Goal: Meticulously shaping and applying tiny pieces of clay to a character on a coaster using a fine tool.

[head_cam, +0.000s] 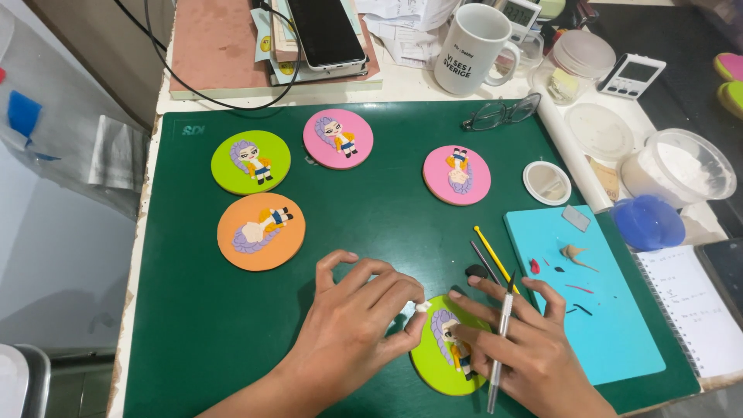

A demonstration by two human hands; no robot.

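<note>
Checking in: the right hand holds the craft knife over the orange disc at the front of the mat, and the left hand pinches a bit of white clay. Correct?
Not quite. In the head view, the right hand holds the craft knife over a lime-green disc, not orange; the orange disc lies further left, untouched. The left hand does pinch the white clay.

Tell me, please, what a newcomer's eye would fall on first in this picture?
Probably the bright round discs with small clay figures on the green mat: a green disc, a pink disc and an orange disc at upper left. At the near edge, the left hand pinches a white clay bit over a lime disc. The right hand rests on that disc, holding a slim metal tool.
</note>
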